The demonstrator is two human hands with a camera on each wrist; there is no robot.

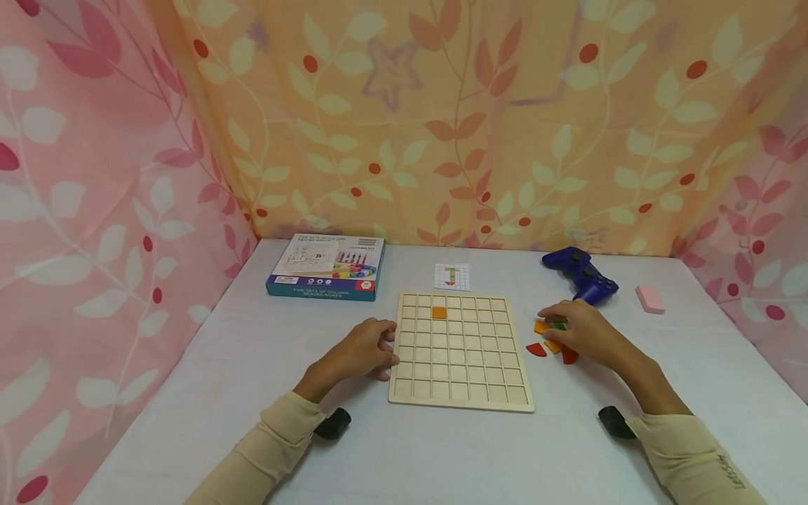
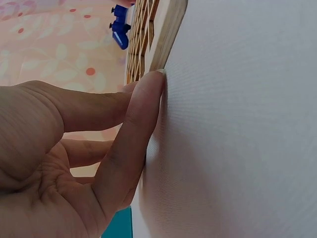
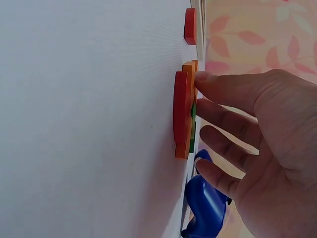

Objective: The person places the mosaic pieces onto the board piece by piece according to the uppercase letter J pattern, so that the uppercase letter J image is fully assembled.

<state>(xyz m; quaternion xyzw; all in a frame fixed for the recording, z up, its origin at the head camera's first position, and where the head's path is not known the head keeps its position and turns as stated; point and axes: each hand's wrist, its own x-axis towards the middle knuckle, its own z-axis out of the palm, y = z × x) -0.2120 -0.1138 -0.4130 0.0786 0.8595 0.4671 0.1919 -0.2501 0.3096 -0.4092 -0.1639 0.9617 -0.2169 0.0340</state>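
Note:
The wooden grid board (image 1: 459,398) lies on the white table with one orange square (image 1: 439,313) in an upper cell. At its left edge the left hand (image 1: 362,348) rests with thumb and fingers touching the rim; the left wrist view shows the thumb against the board's side (image 2: 168,34). The right hand (image 1: 583,333) is over a small group of pieces right of the board: orange (image 1: 553,346), green (image 1: 558,324) and red (image 1: 536,349). In the right wrist view its fingertips touch or nearly touch the pieces beside a red one (image 3: 181,106); whether it grips one cannot be told.
A pattern card (image 1: 452,276) lies behind the board. The flat box (image 1: 325,266) is at the back left. At the back right are a blue game controller (image 1: 581,274) and a pink block (image 1: 649,299). Patterned cloth (image 1: 404,140) hangs around the table.

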